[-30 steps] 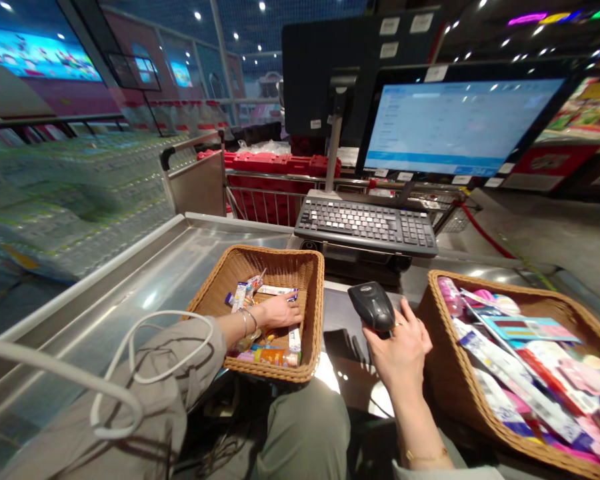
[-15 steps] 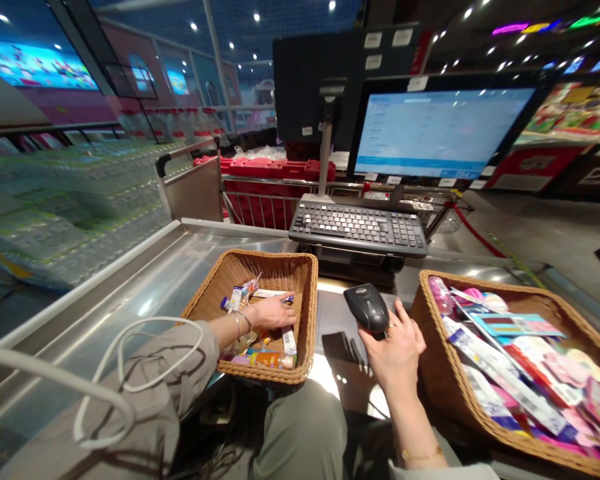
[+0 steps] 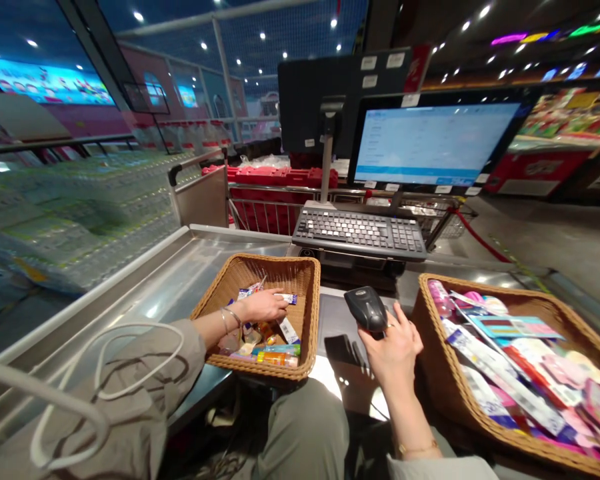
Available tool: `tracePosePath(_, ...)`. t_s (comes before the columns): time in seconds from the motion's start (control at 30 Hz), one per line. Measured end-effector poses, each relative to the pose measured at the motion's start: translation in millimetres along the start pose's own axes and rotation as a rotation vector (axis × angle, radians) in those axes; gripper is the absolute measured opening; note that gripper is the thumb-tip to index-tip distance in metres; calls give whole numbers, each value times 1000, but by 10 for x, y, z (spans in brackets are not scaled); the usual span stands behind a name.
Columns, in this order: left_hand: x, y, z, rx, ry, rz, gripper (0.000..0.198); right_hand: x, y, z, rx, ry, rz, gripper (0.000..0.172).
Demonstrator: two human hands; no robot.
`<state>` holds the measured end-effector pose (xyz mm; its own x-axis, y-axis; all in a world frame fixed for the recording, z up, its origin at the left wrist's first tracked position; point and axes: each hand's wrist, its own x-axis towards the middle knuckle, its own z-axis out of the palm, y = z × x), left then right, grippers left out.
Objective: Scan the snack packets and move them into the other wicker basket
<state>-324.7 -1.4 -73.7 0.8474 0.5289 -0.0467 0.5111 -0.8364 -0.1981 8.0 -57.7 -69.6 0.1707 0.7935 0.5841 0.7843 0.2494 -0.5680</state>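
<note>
My left hand [image 3: 263, 307] reaches into the left wicker basket [image 3: 220, 287] and its fingers close on a small white and blue packet [image 3: 286, 299] among several small packaged goods. My right hand [image 3: 394, 343] grips a black handheld barcode scanner [image 3: 365, 308] over the dark counter pad between the two baskets. The right wicker basket [image 3: 433, 360] holds several packaged toothbrushes and pink packs.
A black keyboard [image 3: 359, 231] sits behind the baskets, with a lit monitor [image 3: 433, 143] above it. A steel counter [image 3: 145, 293] runs along the left. A red-lined shopping cart [image 3: 275, 193] stands behind the counter. A white cord [image 3: 105, 373] loops over my left sleeve.
My left hand has shifted slightly within the left basket and closed on the small packet. The right hand with the scanner has stayed nearly in place. The view has tilted a little.
</note>
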Motion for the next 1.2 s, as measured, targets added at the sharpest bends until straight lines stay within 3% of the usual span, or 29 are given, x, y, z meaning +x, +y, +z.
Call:
tracePosePath(0.17, -164, -51, -167, 56, -16, -149, 16, -5, 0, -11, 1, 12, 33, 28)
tracePosePath(0.33, -222, -13, -416, 58, 6, -392, 24, -12, 14, -7, 5, 26, -1, 27)
tracePosePath(0.47, -171, 52, -566, 51, 103, -570, 28, -16, 15, -11, -5, 25, -11, 24)
tracePosePath(0.63, 10, 155, -612, -1, 287, -733, 31, -15, 5, -23, -20, 64, -32, 22)
tracePosePath(0.93, 392, 349, -768, 60, 554, -819, 28, -25, -8, -49, -37, 118, -88, 20)
tracePosePath(1.2, 707, 491, -821, 72, 606, -760, 29, -21, -19, -44, -66, 135, -129, 22)
